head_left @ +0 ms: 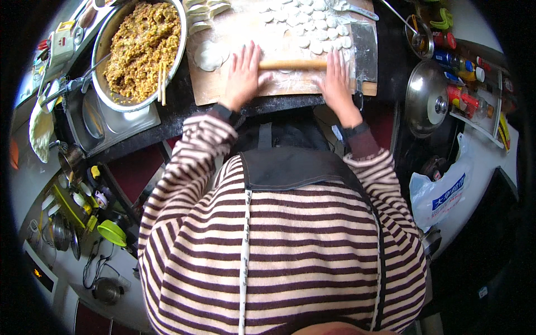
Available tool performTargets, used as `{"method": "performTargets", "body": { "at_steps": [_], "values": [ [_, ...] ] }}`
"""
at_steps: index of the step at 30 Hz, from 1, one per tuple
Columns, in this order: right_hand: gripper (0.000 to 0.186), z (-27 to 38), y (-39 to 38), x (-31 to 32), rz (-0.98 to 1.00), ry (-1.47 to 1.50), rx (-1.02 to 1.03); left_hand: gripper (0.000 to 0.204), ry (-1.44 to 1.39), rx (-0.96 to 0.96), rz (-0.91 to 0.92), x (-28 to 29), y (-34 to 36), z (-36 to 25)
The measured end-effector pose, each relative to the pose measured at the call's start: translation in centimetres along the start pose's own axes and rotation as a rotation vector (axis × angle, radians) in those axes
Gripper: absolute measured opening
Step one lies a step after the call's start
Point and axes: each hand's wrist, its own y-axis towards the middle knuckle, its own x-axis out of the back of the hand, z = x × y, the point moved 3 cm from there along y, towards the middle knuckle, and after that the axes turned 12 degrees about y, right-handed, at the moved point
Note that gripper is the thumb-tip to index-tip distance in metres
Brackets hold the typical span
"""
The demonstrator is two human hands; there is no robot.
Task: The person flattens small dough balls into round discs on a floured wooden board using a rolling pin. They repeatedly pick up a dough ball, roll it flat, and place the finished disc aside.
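Both hands lie palm-down on a wooden rolling pin (293, 65) over a floured wooden board (215, 94). My left hand (243, 77) is at the pin's left end, fingers stretched out flat. My right hand (337, 82) rests on the right end in the same way, fingers straight. A bit of white dough (286, 71) shows under the pin's middle; the rest of it is hidden. Beside my left hand lie flat round dough wrappers (209, 56), overlapping. Beyond the pin, several small floured dough pieces (318, 34) are spread out. Folded dumplings (202, 12) sit at the board's far left.
Left of the board stands a large metal bowl (180, 47) of yellowish-brown filling with chopsticks (162, 84) in it. A sink (128, 120) lies below it. A dark flat blade (365, 53) rests on the board's right edge. Farther right are a pot lid (426, 99) and bottles (474, 103).
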Motion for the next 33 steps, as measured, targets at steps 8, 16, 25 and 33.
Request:
{"method": "performTargets", "body": {
  "at_steps": [8, 16, 25, 33],
  "values": [
    [0.103, -0.9, 0.1, -0.8, 0.037, 0.005, -0.03, 0.097, -0.011, -0.056, 0.089, 0.5, -0.6, -0.5],
    [0.099, -0.9, 0.4, -1.0, -0.069, -0.05, 0.025, 0.091, 0.046, 0.007, 0.096, 1.0, -0.7, -0.2],
    [0.095, 0.6, 1.6, 0.0, -0.151, 0.005, 0.027, 0.086, 0.095, 0.071, -0.137, 1.1, -0.4, 0.4],
    [0.097, -1.0, 1.4, -1.9, -0.11, -0.038, 0.005, 0.09, -0.042, 0.07, -0.007, 0.1, -0.9, 0.3]
  ]
}}
